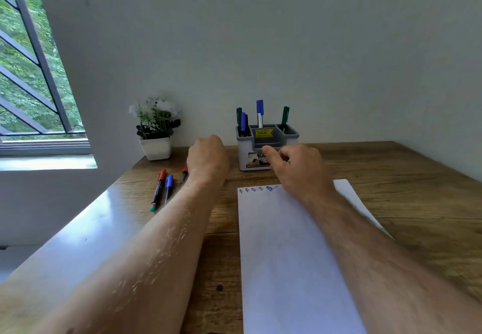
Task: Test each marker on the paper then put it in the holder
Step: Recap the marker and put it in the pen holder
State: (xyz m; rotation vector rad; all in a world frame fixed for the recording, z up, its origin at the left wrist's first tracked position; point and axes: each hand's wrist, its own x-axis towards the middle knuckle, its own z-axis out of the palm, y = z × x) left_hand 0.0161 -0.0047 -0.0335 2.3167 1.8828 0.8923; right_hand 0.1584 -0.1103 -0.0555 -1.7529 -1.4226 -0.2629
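Grey-and-white plastic desk holder (267,148) standing at the back of the wooden table (391,177), already carrying blue and green capped markers (259,113) upright in its compartments. Just in front of the holder, white paper sheet (287,250) with small blue scribbles (257,189) along its far edge. Left of the holder, three loose markers (163,189) lying flat. Left hand (207,159) fisted over the nearest one, grip hidden. Right hand (297,166) loosely curled before the holder, holding nothing visible. Further left of the holder, white potted plant (156,127).
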